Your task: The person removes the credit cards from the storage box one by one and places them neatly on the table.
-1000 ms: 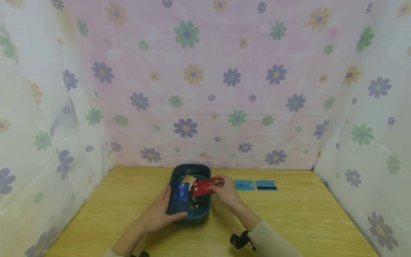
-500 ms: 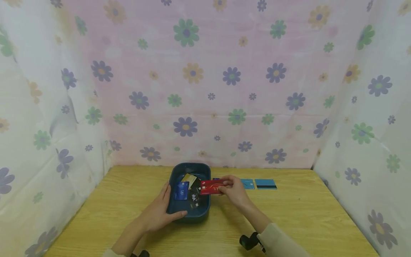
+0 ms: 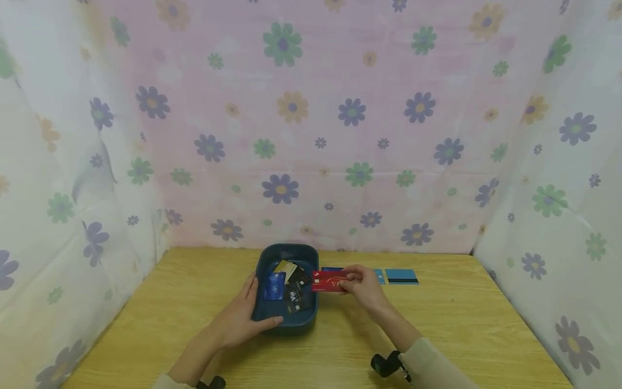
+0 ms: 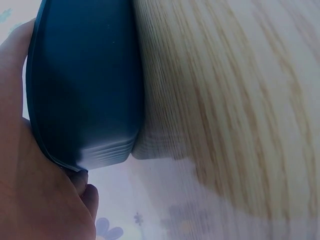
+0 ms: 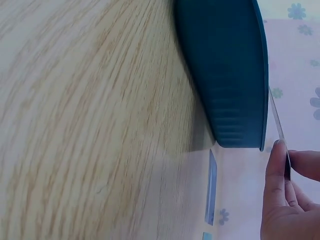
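A dark blue plastic bin [image 3: 272, 312] stands on the table in the head view. My left hand [image 3: 236, 324] holds its left side, thumb along the near rim; the left wrist view shows this hand against the bin's wall [image 4: 85, 90]. Between thumb and fingers, my right hand [image 3: 366, 290] pinches a red VIP card [image 3: 326, 281] over the bin's right rim. The right wrist view shows the card [image 5: 276, 112] edge-on beside the rim. Inside the bin lie a blue card [image 3: 275, 286], a gold card [image 3: 285, 268] and black cards [image 3: 294, 297].
Behind the right hand, a row of cards lies on the wooden table [image 3: 466, 324]: a dark blue one [image 3: 332, 269], a partly hidden light blue one [image 3: 381, 276] and a blue one with a black stripe [image 3: 402, 276]. Flowered cloth [image 3: 311, 124] hangs around the table.
My right hand has drawn the red card rightward from over the bin's middle to its right rim, uncovering the black cards. The left hand stays on the bin.
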A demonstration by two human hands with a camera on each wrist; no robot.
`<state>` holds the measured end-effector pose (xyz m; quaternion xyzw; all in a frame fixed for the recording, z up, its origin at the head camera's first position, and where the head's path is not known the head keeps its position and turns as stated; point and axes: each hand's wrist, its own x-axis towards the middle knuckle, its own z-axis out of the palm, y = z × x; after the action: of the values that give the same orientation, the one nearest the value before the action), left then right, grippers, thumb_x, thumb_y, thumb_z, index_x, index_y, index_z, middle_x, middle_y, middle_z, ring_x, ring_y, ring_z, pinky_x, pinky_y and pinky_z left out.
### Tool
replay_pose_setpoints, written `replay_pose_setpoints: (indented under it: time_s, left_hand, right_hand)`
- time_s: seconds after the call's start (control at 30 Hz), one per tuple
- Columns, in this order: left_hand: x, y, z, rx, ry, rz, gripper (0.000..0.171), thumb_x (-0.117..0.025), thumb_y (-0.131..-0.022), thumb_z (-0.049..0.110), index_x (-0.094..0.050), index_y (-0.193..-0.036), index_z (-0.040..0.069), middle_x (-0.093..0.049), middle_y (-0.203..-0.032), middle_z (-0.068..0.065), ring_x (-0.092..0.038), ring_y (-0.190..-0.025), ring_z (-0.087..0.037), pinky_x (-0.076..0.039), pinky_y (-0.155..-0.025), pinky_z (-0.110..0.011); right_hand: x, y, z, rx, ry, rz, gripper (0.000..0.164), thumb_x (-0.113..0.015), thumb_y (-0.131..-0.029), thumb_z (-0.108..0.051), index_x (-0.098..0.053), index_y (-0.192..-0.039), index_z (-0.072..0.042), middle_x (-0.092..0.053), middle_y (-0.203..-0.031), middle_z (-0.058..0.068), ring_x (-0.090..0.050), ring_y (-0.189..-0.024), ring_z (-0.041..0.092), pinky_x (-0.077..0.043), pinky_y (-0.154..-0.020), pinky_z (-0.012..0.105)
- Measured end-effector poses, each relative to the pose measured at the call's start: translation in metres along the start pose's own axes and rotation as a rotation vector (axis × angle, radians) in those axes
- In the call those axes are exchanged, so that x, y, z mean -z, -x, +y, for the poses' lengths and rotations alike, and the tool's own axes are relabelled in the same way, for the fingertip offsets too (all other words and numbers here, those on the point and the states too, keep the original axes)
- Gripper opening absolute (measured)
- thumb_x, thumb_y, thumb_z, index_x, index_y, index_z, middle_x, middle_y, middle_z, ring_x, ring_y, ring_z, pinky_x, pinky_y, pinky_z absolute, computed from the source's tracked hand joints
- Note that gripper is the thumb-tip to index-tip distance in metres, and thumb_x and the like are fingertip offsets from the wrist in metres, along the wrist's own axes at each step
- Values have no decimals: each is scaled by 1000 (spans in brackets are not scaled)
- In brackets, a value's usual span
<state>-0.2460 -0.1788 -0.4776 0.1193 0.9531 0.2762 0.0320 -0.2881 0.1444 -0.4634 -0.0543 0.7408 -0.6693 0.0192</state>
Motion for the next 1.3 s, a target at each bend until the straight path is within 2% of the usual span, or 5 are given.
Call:
replay_pose_setpoints:
  time_s: [0.3,0.73,0.93,1.17,1.3]
  left_hand:
    - [0,-2,0,-2,-9,0,128,-66,-82,77,-4,-163,0,3,-171,-19,-23,-151,-48,-33,-114,-63]
    - [-2,3,-1,-3,-11,3,128,-66,-82,77,-6,-163,-1,3,-171,-19,-23,-150,-49,-32,-115,-64]
    - [-2,2,-2,0,-10,2,128,-65,-82,78,-6,-163,0,2,-171,-19,-23,-151,-48,-32,-114,-64]
    - [-1,1,-3,-9,-7,7,128,-65,-82,78,-5,-163,0,4,-171,-18,-23,-150,-49,-32,-115,-63]
    - [-2,0,-3,-8,-6,7,128,-66,-82,78,-5,-164,0,2,-171,-19,-21,-151,-48,-32,-115,-63]
  right_hand:
    - [13,-1,3,-53,-49,-9,37,-61,-97,8,-56,-133,12,-61,-98,16,-73,-90,25,-56,-93,55]
    - [23,7,13,-76,-34,10,42,-61,-97,7,-51,-138,14,-65,-102,21,-71,-87,28,-58,-88,52]
    - [23,6,18,-71,10,13,40,-61,-95,9,-53,-134,17,-66,-98,20,-72,-83,28,-59,-85,50]
    - [18,-1,29,-55,135,2,34,-62,-93,12,-57,-126,18,-63,-93,21,-71,-81,35,-62,-75,46]
    - [14,0,29,-58,203,19,34,-65,-91,11,-58,-124,17,-62,-95,20,-70,-76,29,-62,-69,42]
